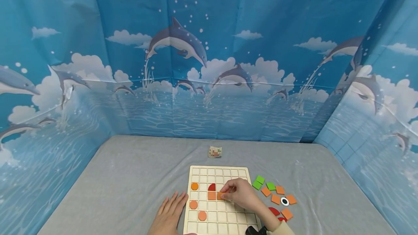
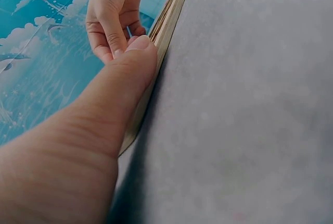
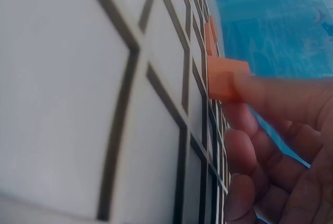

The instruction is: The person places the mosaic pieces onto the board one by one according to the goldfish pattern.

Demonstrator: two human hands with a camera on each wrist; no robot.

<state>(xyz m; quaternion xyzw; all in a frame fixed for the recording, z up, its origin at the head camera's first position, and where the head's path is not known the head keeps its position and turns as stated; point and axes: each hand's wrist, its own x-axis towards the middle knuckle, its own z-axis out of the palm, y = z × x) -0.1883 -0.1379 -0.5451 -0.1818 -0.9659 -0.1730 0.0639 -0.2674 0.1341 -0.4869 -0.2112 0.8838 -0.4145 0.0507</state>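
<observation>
Well, a blue dolphin backdrop (image 1: 176,41) walls in a grey-covered table (image 1: 130,177), which bears a pale gridded board (image 1: 212,216). The left hand (image 1: 169,211) lies beside it, fingers straight, at its left edge; the right hand (image 1: 241,193) reaches over, pinching an orange square tile (image 3: 223,78) at the grid, just right of a reddish-orange tile (image 1: 212,195). Whether the pinched piece is seated, I cannot tell. Beyond that neighbour sits a red quarter-circle (image 1: 212,187).
</observation>
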